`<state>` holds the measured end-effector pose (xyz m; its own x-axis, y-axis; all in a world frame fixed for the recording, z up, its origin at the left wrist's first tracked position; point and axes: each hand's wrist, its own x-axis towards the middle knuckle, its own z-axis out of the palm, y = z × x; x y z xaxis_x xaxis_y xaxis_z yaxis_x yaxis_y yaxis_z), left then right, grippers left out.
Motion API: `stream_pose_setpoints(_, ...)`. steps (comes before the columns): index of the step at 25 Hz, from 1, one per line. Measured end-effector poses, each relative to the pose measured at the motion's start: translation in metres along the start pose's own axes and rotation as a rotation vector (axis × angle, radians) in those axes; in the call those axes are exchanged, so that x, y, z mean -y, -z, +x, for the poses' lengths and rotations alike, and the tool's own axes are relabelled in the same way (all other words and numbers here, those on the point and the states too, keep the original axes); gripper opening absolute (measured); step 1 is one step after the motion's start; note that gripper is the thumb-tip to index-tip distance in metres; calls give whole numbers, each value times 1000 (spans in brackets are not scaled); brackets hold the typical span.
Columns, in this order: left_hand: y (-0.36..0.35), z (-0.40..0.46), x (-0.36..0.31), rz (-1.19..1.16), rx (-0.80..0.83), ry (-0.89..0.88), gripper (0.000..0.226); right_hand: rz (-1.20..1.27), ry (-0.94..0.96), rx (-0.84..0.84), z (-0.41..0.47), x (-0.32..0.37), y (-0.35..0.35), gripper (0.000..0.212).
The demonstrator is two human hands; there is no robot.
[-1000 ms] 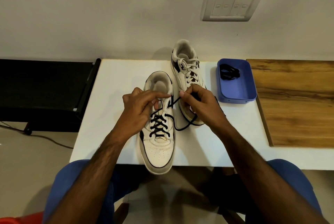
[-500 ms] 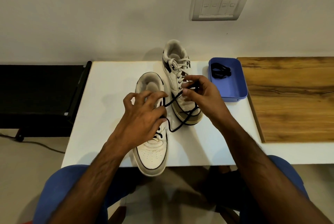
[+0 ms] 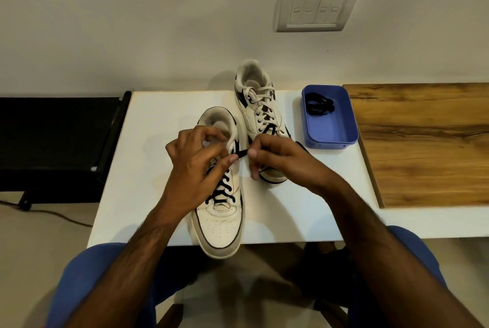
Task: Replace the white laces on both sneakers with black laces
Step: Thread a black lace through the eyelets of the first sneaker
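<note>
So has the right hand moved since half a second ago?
Yes. The right hand, pinching the black lace, has come back toward the person, from over the far sneaker's middle eyelets to its toe end.

A white table (image 3: pixel 148 142) stands against a pale wall (image 3: pixel 132 23); a white switch plate (image 3: pixel 317 7) with four buttons is up on the wall; a brown wooden board (image 3: pixel 423 142) lies on the right part of the table; a low black stand (image 3: pixel 53 142) sits on the left, just beside the table; a dark cord (image 3: pixel 60 218) runs along the floor (image 3: pixel 34 248) under it
</note>
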<state>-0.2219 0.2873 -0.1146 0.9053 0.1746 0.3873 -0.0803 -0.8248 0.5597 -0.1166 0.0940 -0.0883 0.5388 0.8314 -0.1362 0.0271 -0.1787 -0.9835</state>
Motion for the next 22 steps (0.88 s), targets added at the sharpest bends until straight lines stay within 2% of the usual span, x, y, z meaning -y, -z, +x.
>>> stream_pose_setpoints(3, 4, -2, 6, 2, 87, -65, 40, 440, 48, -185, 1, 4, 9, 24)
stream_pose_setpoints(4, 4, -3, 6, 9, 100, -75, 41, 505, 49, -242, 1, 5, 11, 25)
stream_pose_setpoints(6, 4, -3, 4, 1, 88, -56, 37, 385, 16, -281, 1, 5, 11, 26)
stream_pose_setpoints(9, 0, -1, -3, -30, 60, -17, 34, 112, -20, -161, 0, 8, -3, 23)
stream_pose_setpoints(12, -4, -1, -4, -26, 61, -62, 30, 72, -17, -67, 4, 9, -16, 21)
stream_pose_setpoints(14, 0, -1, 0, -96, 30, -32, 28, 132, -29, -111, 4, 10, -12, 21)
stream_pose_setpoints(18, 16, 0, 13, -315, -64, 99, 27, 363, -50, -339, 3, 7, 6, 26)
stream_pose_setpoints(22, 16, 1, 12, -430, -65, 159, 23, 642, -48, -409, 6, 4, 5, 29)
